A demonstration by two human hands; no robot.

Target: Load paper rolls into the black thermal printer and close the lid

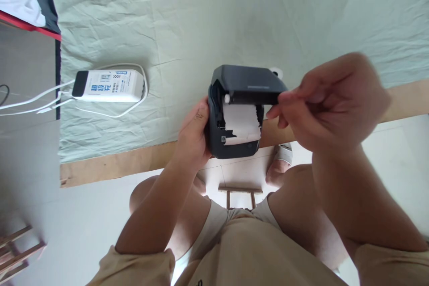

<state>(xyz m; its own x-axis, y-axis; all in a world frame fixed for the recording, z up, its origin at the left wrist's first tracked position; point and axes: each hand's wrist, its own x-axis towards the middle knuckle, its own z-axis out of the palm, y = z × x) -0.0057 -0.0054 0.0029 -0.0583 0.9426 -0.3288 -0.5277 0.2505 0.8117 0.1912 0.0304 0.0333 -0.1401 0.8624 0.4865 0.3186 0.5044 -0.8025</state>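
A small dark grey portable printer (234, 148) is held up over the table's front edge, its lid (250, 78) raised. White paper (241, 120) with a ragged edge shows in its open bay, and a black roller (253, 98) runs along the lid's edge. My left hand (196, 136) is wrapped round the printer's left side, fingers partly hidden behind it. At the right end of the roller, my right hand (328, 103) pinches the lid's corner between thumb and fingers. A small round white thing (277, 73) lies partly hidden behind the lid.
A white power bank (112, 86) with white cables (36, 98) lies on the pale green cloth (187, 18) to the left. The table's bare wooden edge (114, 163) runs in front of my knees. Wooden stools (239, 190) stand on the floor.
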